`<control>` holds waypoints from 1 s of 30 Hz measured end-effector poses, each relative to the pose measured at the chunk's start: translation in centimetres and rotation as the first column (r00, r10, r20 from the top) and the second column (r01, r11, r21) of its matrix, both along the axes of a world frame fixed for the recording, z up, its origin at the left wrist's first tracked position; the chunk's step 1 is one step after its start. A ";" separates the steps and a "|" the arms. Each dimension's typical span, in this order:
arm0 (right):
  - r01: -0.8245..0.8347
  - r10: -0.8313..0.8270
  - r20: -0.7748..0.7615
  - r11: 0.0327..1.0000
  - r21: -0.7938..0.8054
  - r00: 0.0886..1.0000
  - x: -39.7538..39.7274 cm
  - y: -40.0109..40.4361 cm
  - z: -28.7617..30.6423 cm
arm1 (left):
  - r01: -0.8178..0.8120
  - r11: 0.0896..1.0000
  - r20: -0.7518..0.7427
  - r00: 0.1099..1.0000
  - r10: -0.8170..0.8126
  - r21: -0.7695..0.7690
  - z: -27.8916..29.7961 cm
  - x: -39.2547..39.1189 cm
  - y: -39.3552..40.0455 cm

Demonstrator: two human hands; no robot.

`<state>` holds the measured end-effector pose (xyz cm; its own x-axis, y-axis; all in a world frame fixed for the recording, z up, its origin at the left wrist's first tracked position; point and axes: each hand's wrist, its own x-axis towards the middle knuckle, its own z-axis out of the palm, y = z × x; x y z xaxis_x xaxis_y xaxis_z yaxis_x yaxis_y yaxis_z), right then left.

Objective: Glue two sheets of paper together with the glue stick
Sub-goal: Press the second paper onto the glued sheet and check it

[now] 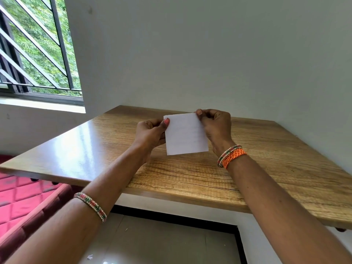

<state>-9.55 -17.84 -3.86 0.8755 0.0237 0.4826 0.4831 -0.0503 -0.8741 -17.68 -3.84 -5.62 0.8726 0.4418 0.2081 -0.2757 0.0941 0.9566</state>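
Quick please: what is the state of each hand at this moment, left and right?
Left hand: closed, pinching the left edge of the white paper.
Right hand: closed, pinching the paper's upper right corner.

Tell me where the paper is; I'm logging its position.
In the head view, the paper is held up above the wooden table, between the left hand and right hand.

Before me, the light wood-grain surface (247, 168) meets a plain white wall (209, 54). At my left, a barred window (38, 50) shows green foliage, above a red quilted mattress (22, 202). Below lies the pale tiled floor (162, 244).
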 end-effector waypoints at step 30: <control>-0.307 0.288 -0.380 0.952 0.011 0.879 -0.8 0.6 -0.2 | -0.385 0.923 0.072 0.920 0.386 -0.027 0.1 0.0 1.0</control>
